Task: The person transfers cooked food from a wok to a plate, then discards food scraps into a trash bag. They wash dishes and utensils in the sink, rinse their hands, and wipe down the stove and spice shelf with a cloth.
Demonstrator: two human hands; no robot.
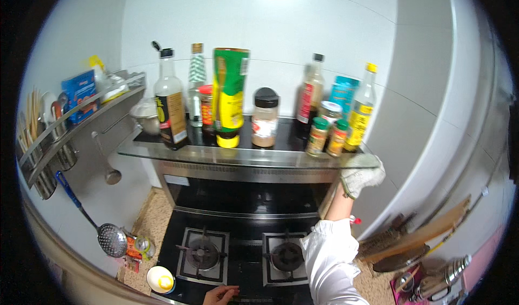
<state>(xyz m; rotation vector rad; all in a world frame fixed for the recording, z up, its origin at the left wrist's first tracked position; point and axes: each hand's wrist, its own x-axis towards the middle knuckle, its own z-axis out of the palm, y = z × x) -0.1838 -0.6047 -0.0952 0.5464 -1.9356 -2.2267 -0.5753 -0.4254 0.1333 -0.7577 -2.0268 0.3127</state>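
Note:
A whitish cloth or mitt with a greenish edge covers my right hand (362, 175); I cannot tell whether it is worn or held. It lies against the right end of the glass shelf (243, 156) above the gas hob (245, 240), and its fingers are hidden. Closest to it on the shelf stand a yellow-capped bottle (360, 116) and two small green-lidded spice jars, one in front (317, 139) and one beside it (337, 139). My left hand (221, 295), partly cut off by the bottom rim, is at the hob's front edge with curled fingers.
More condiments line the shelf: a dark sauce bottle (172, 106), a green-and-yellow squeeze bottle (230, 98) and a black-lidded shaker (265, 120). A bowl (159, 280) with yellow residue sits front left. A skimmer (112, 239) hangs at left; a wooden board (421, 232) leans at right.

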